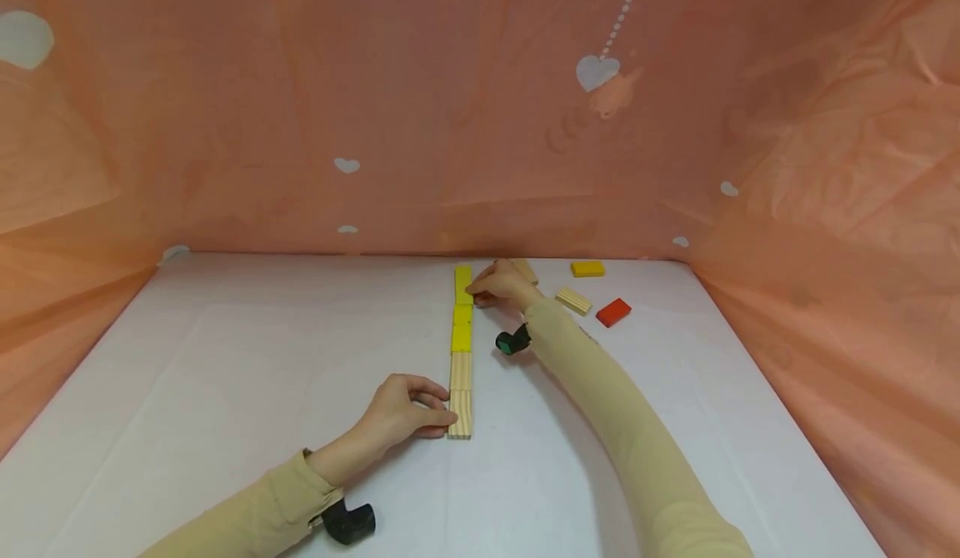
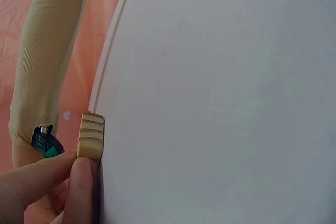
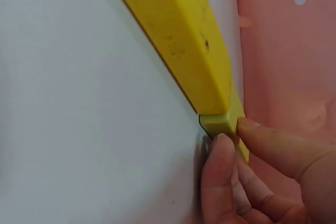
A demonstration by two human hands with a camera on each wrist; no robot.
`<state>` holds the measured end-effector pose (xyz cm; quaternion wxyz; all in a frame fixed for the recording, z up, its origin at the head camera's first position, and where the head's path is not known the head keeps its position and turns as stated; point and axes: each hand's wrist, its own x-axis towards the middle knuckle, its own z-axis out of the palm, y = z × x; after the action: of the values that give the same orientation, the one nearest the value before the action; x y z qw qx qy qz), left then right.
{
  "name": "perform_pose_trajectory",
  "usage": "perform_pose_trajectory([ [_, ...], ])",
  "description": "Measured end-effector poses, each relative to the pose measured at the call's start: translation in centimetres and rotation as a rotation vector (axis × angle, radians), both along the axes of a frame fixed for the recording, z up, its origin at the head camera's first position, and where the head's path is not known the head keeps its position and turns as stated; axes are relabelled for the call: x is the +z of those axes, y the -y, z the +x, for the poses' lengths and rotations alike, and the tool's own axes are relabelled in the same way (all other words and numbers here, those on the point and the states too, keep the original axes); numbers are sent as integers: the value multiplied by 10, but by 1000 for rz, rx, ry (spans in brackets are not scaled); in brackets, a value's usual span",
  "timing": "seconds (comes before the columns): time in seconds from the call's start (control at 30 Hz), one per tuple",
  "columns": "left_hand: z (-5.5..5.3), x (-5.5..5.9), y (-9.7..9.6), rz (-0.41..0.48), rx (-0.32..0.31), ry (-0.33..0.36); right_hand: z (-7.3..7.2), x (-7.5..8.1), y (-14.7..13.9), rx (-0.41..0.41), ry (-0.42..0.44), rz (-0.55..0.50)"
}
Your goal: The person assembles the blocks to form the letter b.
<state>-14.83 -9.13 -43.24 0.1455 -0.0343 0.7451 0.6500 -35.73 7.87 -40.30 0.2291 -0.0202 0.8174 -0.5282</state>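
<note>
A: What do you have on the left side?

B: My left hand [image 1: 405, 416] lies on the white counter [image 1: 225, 375]. The fingers [image 2: 79, 187] are curled and pinch the near end of the row of blocks [image 1: 461, 350], at the nearest wooden block [image 1: 461, 414]. This block is pale, natural wood with fine ridges along it. In the left wrist view I see its end with three grooves, between my thumb and one finger.

A: And the row itself, how does it look?

B: It runs straight away from me, near the middle of the counter. It has two wooden blocks at the near end, then yellow blocks. All lie flat and touch end to end.

A: Where is your right hand?

B: My right hand [image 1: 501, 285] is at the far end of the row. Its fingers [image 3: 223, 171] are narrow and pinch the farthest yellow block [image 1: 463, 281] from the right side. In the right wrist view the yellow paint is glossy, with small dark marks.

A: What is further to the right?

B: Some loose blocks lie there, apart from the row: a wooden one [image 1: 573, 300] just beside my wrist, a yellow one [image 1: 587, 268] near the pink cloth wall [image 1: 825, 208], and a red one [image 1: 612, 311].
</note>
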Motion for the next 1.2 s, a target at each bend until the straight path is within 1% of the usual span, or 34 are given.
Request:
perform_pose_trajectory([
  [0.1, 0, 0, -1, -1, 2, -3, 1, 0, 1, -17, 7, -36],
  [0.33, 1, 0, -1, -15, 8, -11, 1, -1, -1, -16, 23, -46],
  [0.47, 0, -1, -1, -4, 8, -12, 1, -2, -3, -14, 31, -64],
  [0.73, 0, -2, -1, 3, 2, -16, 2, -2, -4, -9, 1, -66],
  [1.0, -1, -1, -1, 3, 6, -8, 2, -1, -4, -5, 11, -88],
  [1.1, -1, -1, -1, -1, 6, -7, 3, 1, -6, -12, 19, -113],
  [1.2, -1, -1, -1, 4, 3, -5, 5, 6, -10, -34, 36, -169],
])
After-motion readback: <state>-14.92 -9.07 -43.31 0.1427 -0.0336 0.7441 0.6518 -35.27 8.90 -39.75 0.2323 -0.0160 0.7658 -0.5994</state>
